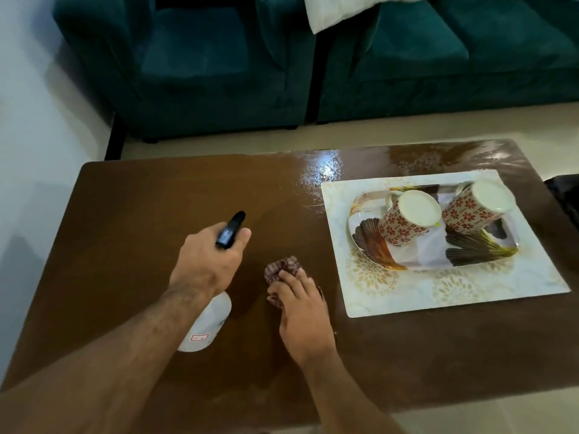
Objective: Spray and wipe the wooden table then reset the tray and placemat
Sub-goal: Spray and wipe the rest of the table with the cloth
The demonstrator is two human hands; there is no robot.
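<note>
My left hand (206, 261) grips a white spray bottle (208, 324) by its black trigger head, held above the middle of the brown wooden table (131, 214) with the nozzle pointing away from me. My right hand (300, 308) presses flat on a crumpled brown checked cloth (280, 269) lying on the table just right of the bottle. On the right side lies a pale patterned placemat (438, 292). On it sits a tray (416, 258) with feather prints, carrying two upside-down floral mugs (407, 220).
The table's far right part shines wet. Dark green sofas (203, 73) with a white cushion (338, 10) stand beyond the table across a strip of pale floor. A white wall is at the left. A dark object (564, 195) sits past the table's right edge.
</note>
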